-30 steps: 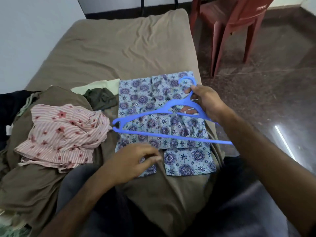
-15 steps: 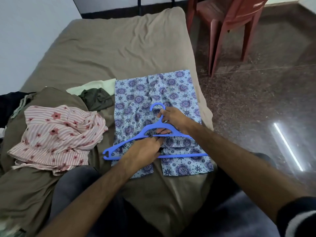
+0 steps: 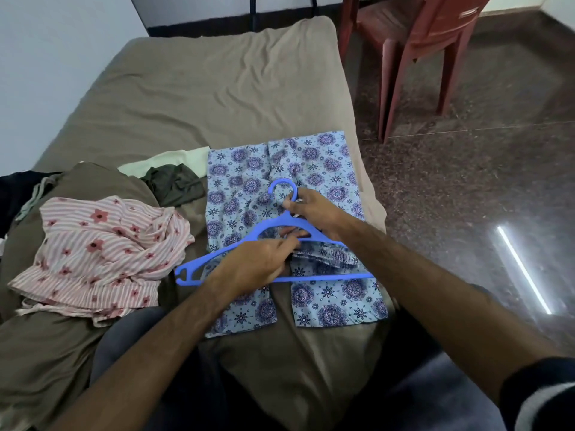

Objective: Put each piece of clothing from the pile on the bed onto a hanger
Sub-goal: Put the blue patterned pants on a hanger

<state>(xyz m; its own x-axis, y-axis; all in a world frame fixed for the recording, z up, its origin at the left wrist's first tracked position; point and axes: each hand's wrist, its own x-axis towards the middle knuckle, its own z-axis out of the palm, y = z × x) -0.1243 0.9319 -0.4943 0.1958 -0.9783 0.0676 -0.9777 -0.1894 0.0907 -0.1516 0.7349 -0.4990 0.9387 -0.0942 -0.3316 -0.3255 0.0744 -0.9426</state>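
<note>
A blue floral-print garment [image 3: 314, 169] lies flat near the bed's right edge, folded over itself. On top of it lies a blue plastic hanger [image 3: 199, 265], hook pointing away from me. My right hand [image 3: 314, 213] grips the hanger just under the hook. My left hand [image 3: 255, 265] reaches through the hanger's triangle and pinches a gathered fold of the floral cloth at its middle. The pile at the left holds a pink striped flowered garment [image 3: 102, 250], a dark green piece [image 3: 174, 185] and a pale cream piece [image 3: 174, 158].
The bed [image 3: 202, 98] has a wrinkled olive-brown sheet. A dark garment [image 3: 18, 188] lies at the far left edge. A red plastic chair [image 3: 413, 42] stands on the dark polished floor [image 3: 482, 188] to the right of the bed. A white wall is on the left.
The hanger came down from above the garment onto it, nearer to me. My left hand moved from the garment's lower edge up into the hanger frame and took hold of the cloth.
</note>
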